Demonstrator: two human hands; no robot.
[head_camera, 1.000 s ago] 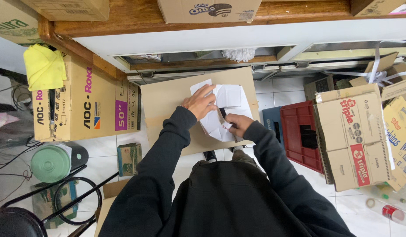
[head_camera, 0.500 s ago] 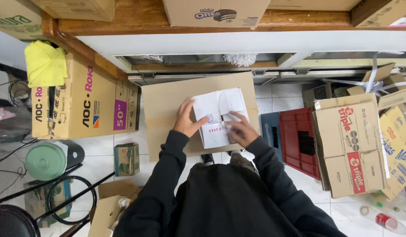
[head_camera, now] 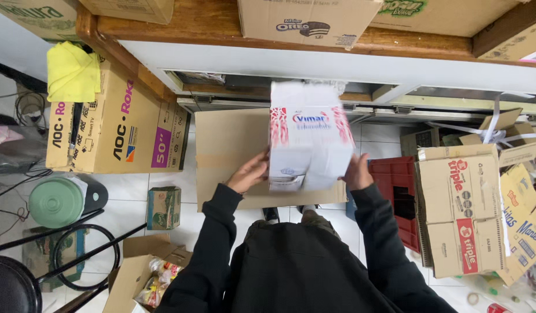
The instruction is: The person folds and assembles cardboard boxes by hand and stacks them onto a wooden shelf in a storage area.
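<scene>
Both hands are on a white carton (head_camera: pixel 310 136) with red and blue print, held up in the air above a flat sheet of brown cardboard (head_camera: pixel 227 150). The left hand (head_camera: pixel 249 173) presses its open palm and fingers against the carton's lower left side, at about eight o'clock of it; the right hand (head_camera: pixel 357 172) clamps the lower right side, at about four o'clock. So the carton is gripped between the two palms, not resting on anything. Its long axis runs from twelve to six o'clock, away from the person, with the far end pointing up towards the wooden shelf (head_camera: pixel 221 26) and the near end hanging just in front of the chest. The printed face is turned up to the camera and looks slightly blurred. Off at nine o'clock stands a large brown television box (head_camera: pixel 114 124) with a yellow cloth (head_camera: pixel 72 72) draped on its corner. At three o'clock sits a red plastic crate (head_camera: pixel 398 194), and beside it a stack of brown shipping cartons (head_camera: pixel 459 211).
</scene>
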